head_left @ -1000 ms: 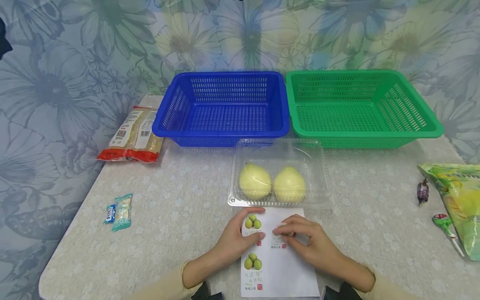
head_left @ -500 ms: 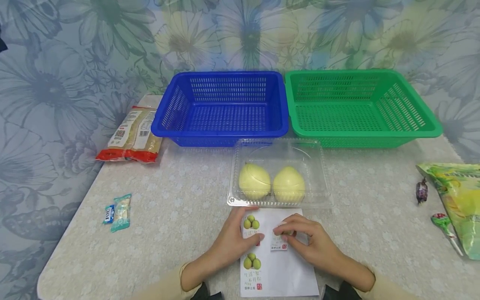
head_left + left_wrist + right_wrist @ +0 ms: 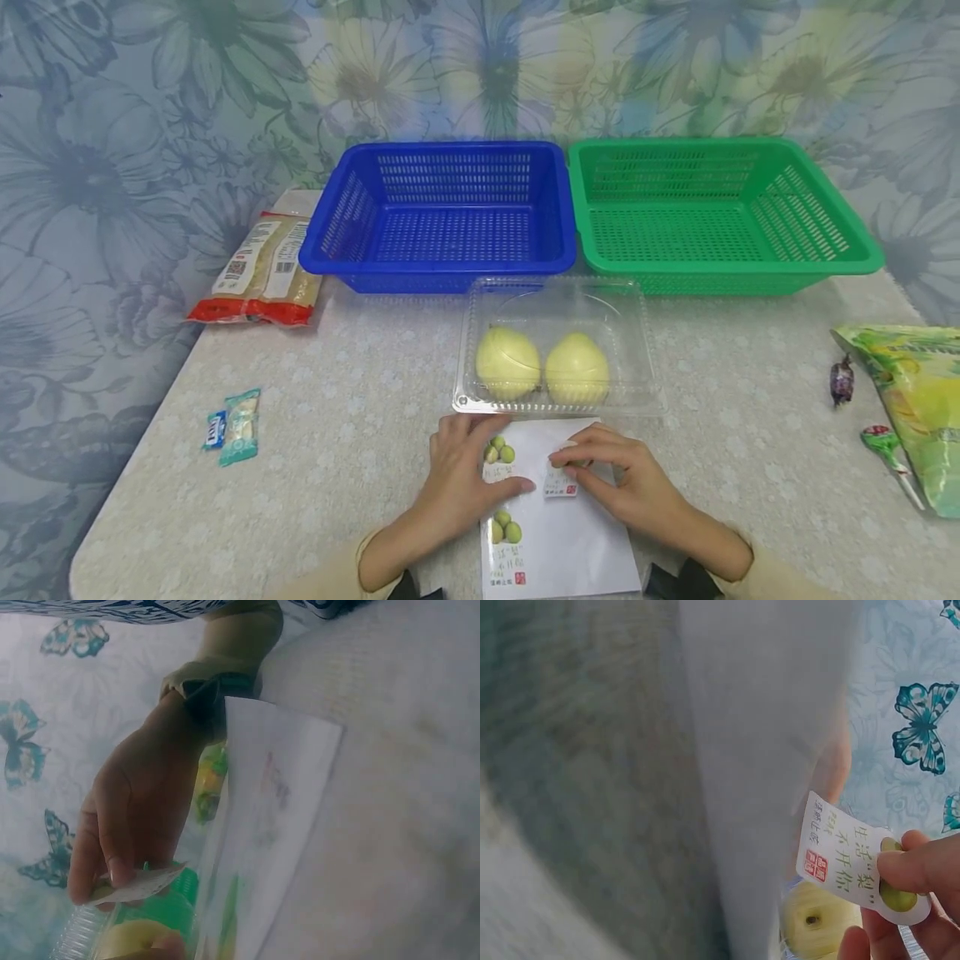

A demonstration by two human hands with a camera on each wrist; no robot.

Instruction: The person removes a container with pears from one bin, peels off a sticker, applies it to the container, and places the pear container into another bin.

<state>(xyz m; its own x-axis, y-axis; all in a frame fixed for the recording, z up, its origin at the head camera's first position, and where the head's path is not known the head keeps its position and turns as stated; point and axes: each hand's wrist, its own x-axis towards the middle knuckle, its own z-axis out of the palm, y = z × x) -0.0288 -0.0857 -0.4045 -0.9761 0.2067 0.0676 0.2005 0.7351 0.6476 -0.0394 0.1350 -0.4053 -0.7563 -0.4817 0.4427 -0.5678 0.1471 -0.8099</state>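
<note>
Head view: left to right, we count two blue and teal wrapped packets (image 3: 240, 427); one left hand (image 3: 461, 467), fingers relaxed, thumb out over one white rectangular paper sheet (image 3: 570, 550) bearing two pear-printed stickers (image 3: 504, 565); beyond, one clear plastic box (image 3: 633, 358) with two yellow-green pears (image 3: 508, 364); one right hand (image 3: 626, 479) pinching a third sticker (image 3: 561, 487) above the sheet; one red-and-green lollipop (image 3: 885, 446).

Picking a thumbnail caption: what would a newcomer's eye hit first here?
Likely the blue basket and green basket, side by side at the back of the table. Then the two pale-yellow fruits in the clear container in front of them. Last, the right hand, pinching a small printed sticker over the white sheet.
</note>
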